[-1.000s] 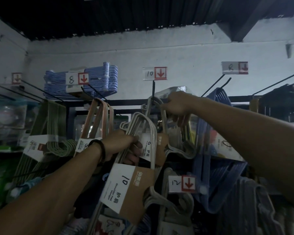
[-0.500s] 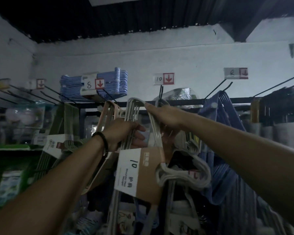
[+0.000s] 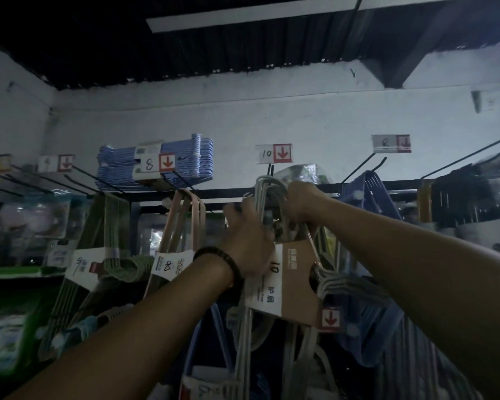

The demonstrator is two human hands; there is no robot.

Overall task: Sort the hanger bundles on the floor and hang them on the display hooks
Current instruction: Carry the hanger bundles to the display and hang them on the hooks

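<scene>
A bundle of pale grey coated hangers [image 3: 261,187], banded by a brown-and-white cardboard sleeve [image 3: 289,281] marked "10", is being held up by both hands. The left hand [image 3: 247,241] is being clamped around its side just above the sleeve, and the right hand [image 3: 302,203] is being curled over its hooked tops. Directly above the grip, a thin black metal display hook [image 3: 270,172] is being seen under a white "10" price tag [image 3: 273,153]. Whether the tops are over it cannot be told. Left of the grip, a pink hanger bundle [image 3: 185,220] is hanging.
</scene>
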